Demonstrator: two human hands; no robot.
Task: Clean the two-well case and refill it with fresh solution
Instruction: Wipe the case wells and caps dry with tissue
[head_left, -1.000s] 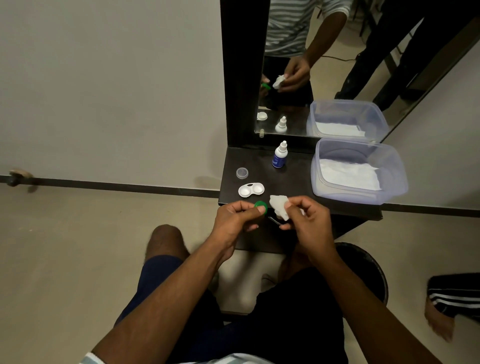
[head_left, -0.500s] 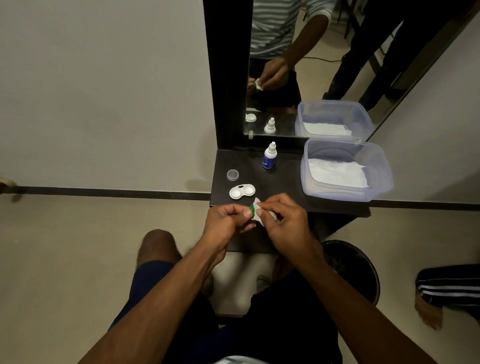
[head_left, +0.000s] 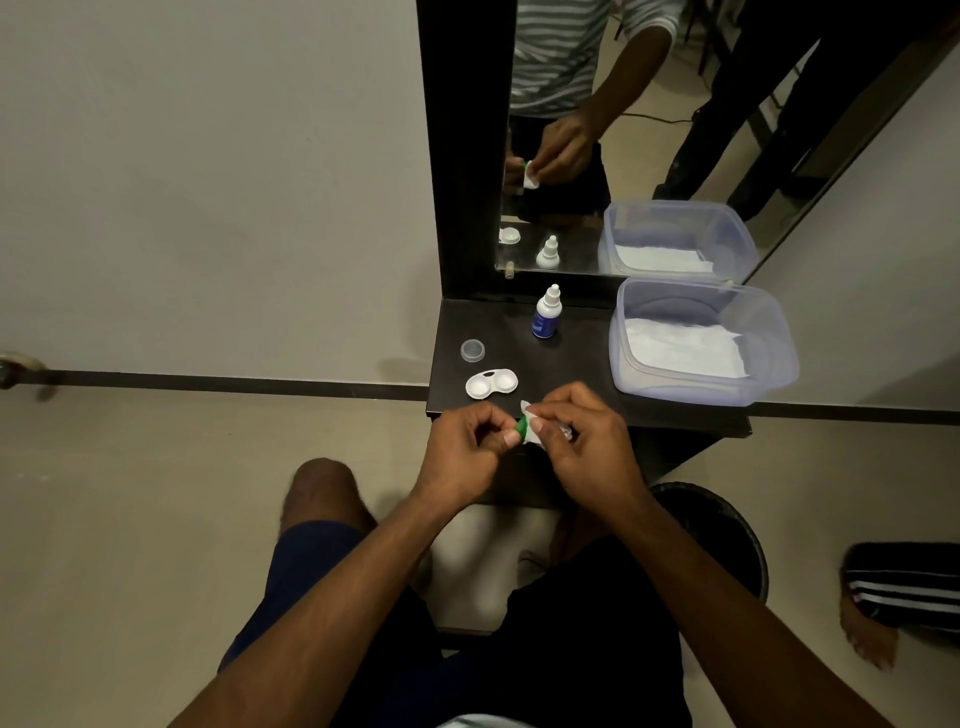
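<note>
The two-well case (head_left: 491, 384) is lying open on the dark shelf (head_left: 571, 364), just above centre of the frame, both wells facing up and uncapped. A clear cap (head_left: 472, 350) is sitting just upper left of it; the solution bottle (head_left: 547, 313) is standing upright further up, near the mirror (head_left: 649, 130).

Just below the case, the left hand (head_left: 462, 457) is pinching a green cap (head_left: 521, 427) between thumb and fingertips. The right hand (head_left: 587, 447) is gripping a white tissue (head_left: 532, 425) with curled fingers and pressing it against the cap; this appears to be the wiping step.

Handling, as a judgement: the case is a light, rigid plastic moulding, likely slippery when wet and easily tipped. Take hold at the narrow bridge between the wells or at the outer rims, keeping the fingers out of the wells. The caps are small and easily dropped.

At the right of the frame, a translucent tub (head_left: 769, 364) holding white tissue sheets is resting on the shelf. A dark bin (head_left: 727, 525) is standing below the shelf at lower right.
</note>
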